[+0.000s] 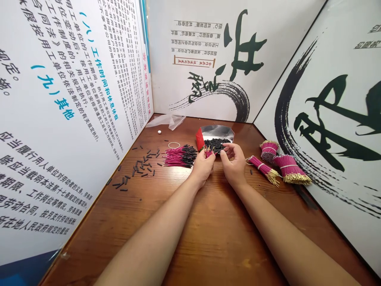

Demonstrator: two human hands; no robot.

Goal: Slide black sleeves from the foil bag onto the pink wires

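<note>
From where I stand, I see two bare arms reaching over a brown counter (208, 238). Say the hands are the middle of a clock, with twelve pointing away from the person.

The left hand (203, 169) is closed on some thin pink sticks (209, 151), and their gold tips poke out at the top. The right hand (234, 163) is just beside it, on the three o'clock side. Its thumb and pointing finger are bent close to each other, but I can't tell if a little thing is pinched there.

At twelve o'clock sits a red box (199, 137), shiny inside, with lots of small black tubes (216, 144) in it. At nine o'clock lies a pile of pink sticks with black ends (181, 156). Farther out that way, loose black tubes (143, 166) are scattered about. A white ring (174, 145) lies near ten o'clock. At three o'clock are three tied pink bundles (291, 170).
</note>
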